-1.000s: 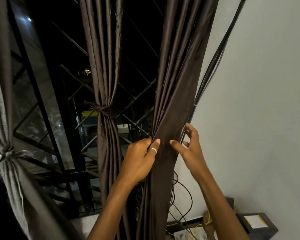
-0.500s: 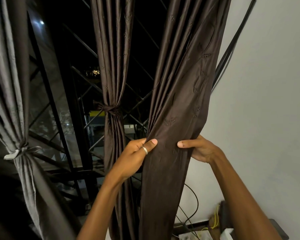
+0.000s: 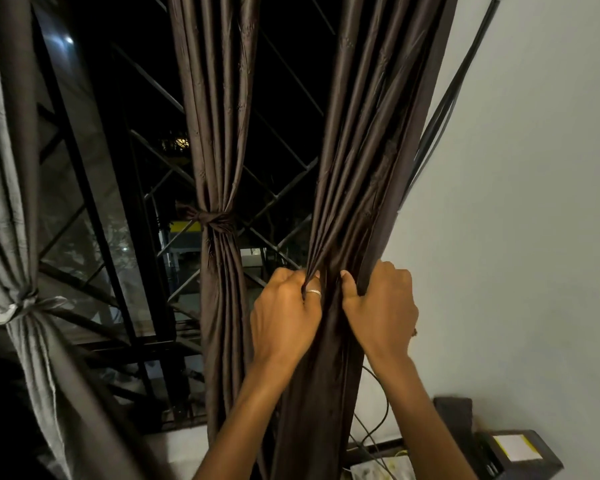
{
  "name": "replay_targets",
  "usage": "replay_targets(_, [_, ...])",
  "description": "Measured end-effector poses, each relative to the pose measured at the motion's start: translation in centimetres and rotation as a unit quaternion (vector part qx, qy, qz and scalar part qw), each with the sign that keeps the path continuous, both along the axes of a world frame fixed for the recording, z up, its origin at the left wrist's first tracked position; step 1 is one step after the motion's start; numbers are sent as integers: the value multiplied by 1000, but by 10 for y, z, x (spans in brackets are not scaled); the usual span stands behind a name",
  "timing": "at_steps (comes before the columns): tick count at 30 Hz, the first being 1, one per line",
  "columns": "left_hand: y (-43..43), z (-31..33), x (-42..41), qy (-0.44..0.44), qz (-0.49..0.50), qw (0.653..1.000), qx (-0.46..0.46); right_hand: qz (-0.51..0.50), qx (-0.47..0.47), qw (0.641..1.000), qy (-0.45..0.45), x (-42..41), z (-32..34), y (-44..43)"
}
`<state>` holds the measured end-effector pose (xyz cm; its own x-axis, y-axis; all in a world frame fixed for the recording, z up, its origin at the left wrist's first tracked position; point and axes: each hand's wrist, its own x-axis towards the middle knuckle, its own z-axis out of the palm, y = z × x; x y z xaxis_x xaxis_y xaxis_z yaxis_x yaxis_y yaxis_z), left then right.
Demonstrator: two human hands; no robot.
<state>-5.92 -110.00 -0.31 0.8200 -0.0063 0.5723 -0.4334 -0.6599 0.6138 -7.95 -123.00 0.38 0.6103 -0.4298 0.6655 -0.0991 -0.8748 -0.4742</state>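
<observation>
A dark brown curtain panel (image 3: 371, 161) hangs loose along the right side of the window, next to the white wall. My left hand (image 3: 284, 313), with a ring on the thumb, grips the panel's left folds at mid-height. Close beside it, my right hand (image 3: 383, 310) grips the right folds, its fingers curled round the bunched cloth. The fabric is gathered into a tight bundle between the two hands. Below them the panel hangs straight down.
A second brown curtain (image 3: 215, 133) hangs knotted at mid-window. A grey curtain (image 3: 11, 188) tied with a strip is at the left. Black window grille (image 3: 153, 188) stands behind. Black cables (image 3: 440, 116) run down the white wall (image 3: 534, 202). A dark box (image 3: 513, 452) and wires lie at lower right.
My hands have come together and bunched the curtain's spread folds into a narrow bundle. The right hand went from an open touch to a full grip.
</observation>
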Motion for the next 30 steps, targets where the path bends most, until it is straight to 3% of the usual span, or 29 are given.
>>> replay_targets(3, [-14,-4,-12,12,-31,999,-10,25,39,999,2,-3,-4,8])
replay_targets(6, [-21,-6,-18,37,-70,991,-108,127,129,983,11,-2,-8,3])
replay_targets(10, [-20,-9,-20,19,-71,989,-125,246,320,914,43,-8,-10,2])
replay_targets(13, [-21,-9,-19,4,-75,990,-118,291,392,872,29,-12,-12,6])
replay_targets(18, [-19,-12,-17,9,-115,988,-98,332,408,850,20,-20,-10,8])
replay_targets(23, [-12,-16,-19,58,-237,968,-57,299,339,892,3,-21,-9,4])
replay_targets(25, [-7,-14,-20,86,-286,951,-76,292,341,893,-1,-20,-7,1])
replay_targets(27, [-3,-12,-18,77,-272,952,-114,285,351,892,10,-17,-6,-4])
replay_targets(30, [2,-13,-12,52,-177,961,-206,277,344,897,31,-13,-9,-12])
